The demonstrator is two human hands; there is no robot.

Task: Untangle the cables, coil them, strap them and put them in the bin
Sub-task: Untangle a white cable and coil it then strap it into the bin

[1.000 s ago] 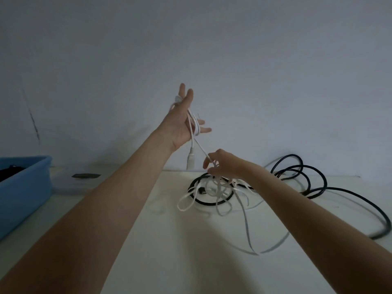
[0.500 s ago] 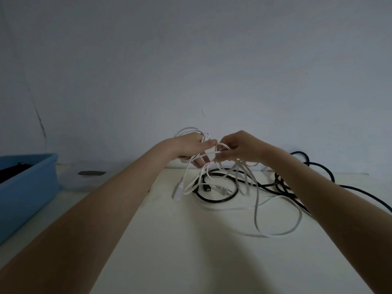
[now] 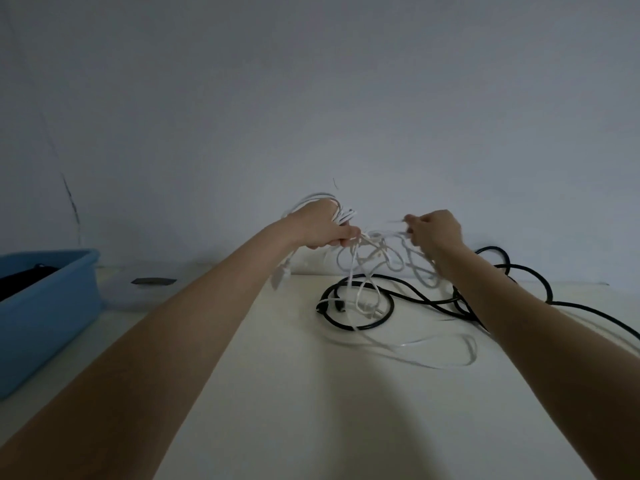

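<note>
the white cable (image 3: 372, 258) is held up above the table (image 3: 311, 410), tangled in loose loops between the two hands. the left hand (image 3: 322, 226) grips a bundle of its loops, the fingers curled around them, and a white plug end (image 3: 281, 273) hangs down below this hand. the right hand (image 3: 434, 232) pinches a strand of the same cable with the fingers together, a little apart from the left hand. more of the white cable drops to the table and lies there in a wide loop. under it the black cable (image 3: 356, 306) lies on the table in rough coils that run to the right edge. at the far left stands a blue bin (image 3: 45, 306) with something dark inside; i cannot tell what it is.
</note>
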